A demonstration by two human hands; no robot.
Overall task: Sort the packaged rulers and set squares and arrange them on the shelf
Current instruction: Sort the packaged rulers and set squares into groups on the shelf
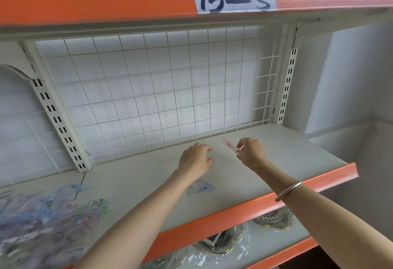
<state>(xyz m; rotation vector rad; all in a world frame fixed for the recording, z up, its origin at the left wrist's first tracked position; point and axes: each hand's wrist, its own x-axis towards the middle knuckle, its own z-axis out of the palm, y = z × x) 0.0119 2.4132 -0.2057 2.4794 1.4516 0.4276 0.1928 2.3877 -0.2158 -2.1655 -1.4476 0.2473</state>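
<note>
Clearly light and thin, the pink packaged ruler (228,143) is down at the shelf (297,151), right of centre, near the wire back (148,98). Its film wrap looks slippery, so pinching one end, as the right hand (252,151) does, seems best. The left hand (196,159) beside it is loosely curled, holding nothing. A blue set square (200,186) lies below, the unsorted pile (42,215) lower left

Left hand (196,160) loose, right hand (252,151) pinched.
</note>
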